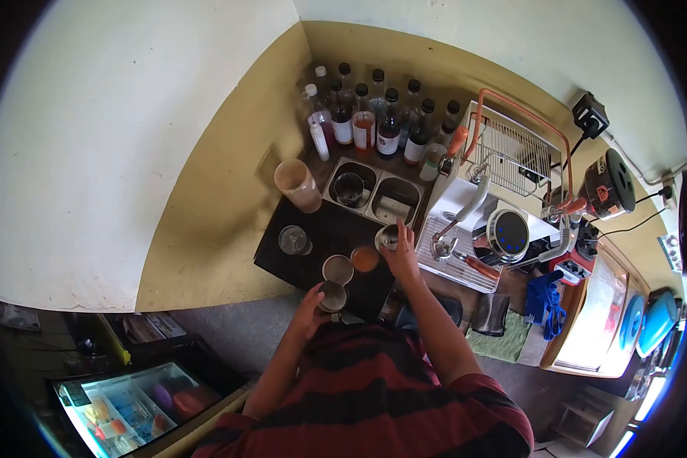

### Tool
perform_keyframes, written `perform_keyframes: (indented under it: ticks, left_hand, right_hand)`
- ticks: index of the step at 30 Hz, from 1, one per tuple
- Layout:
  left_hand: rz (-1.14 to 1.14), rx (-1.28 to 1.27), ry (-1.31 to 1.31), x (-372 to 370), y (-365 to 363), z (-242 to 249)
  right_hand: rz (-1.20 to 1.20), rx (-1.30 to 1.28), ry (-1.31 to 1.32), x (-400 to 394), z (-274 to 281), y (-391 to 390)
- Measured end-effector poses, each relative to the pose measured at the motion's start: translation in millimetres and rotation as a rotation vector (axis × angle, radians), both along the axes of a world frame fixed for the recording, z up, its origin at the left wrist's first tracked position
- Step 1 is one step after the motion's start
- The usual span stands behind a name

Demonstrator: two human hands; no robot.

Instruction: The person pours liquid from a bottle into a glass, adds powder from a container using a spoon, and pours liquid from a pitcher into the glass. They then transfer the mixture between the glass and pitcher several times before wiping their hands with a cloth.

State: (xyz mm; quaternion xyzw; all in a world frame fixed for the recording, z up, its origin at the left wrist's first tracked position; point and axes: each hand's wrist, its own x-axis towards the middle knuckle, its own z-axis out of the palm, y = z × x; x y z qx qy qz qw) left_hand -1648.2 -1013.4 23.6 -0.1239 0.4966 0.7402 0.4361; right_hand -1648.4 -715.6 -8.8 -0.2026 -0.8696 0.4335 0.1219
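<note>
My left hand (311,311) grips a small metal cup (333,295) at the near edge of the black mat (320,229). My right hand (401,253) has its fingers around another metal cup (386,237) in front of the steel bins; its fingers hide part of that cup. Between the hands stand a pale round cup (337,269) and a round container with orange-brown contents (365,258). A clear glass (294,240) rests farther left on the mat. Behind it is a tall, cloudy plastic container (298,185).
Two steel bins (395,200) sit behind the mat, one holding a dark glass (349,188). Several bottles (389,122) line the back wall. An espresso machine (473,198) with a portafilter (477,265) stands right. A green cloth (504,341) lies beyond my right arm.
</note>
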Motion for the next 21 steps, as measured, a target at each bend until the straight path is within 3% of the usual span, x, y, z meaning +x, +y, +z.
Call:
perform_keyframes:
  ticks: [4,9,12,13,16,20,21]
  left_hand:
    - [-0.028,0.031,-0.012,-11.3,-4.0,-10.3]
    - [-0.018,0.037,-0.015,-18.6,1.1,-1.5]
    - [-0.006,0.039,0.007,-19.1,1.9,7.6]
    - [-0.019,0.048,0.021,-18.9,1.6,10.0]
    - [-0.121,0.081,0.044,-12.6,7.3,26.4]
    - [-0.219,0.07,0.069,-7.7,10.7,34.4]
    - [-0.214,0.091,0.043,-8.0,11.4,35.2]
  right_hand:
    - [-0.003,0.006,-0.095,10.0,-17.6,-10.1]
    - [0.078,0.15,-0.225,25.0,10.3,-14.9]
    - [0.189,0.097,-0.03,43.1,52.6,-18.3]
    - [0.241,-0.019,-0.018,51.0,59.5,-23.7]
    - [0.53,-0.045,-0.039,62.5,76.4,-39.3]
    - [0.345,0.24,-0.127,68.6,114.2,-46.1]
    - [0.361,0.194,-0.172,68.7,117.4,-45.3]
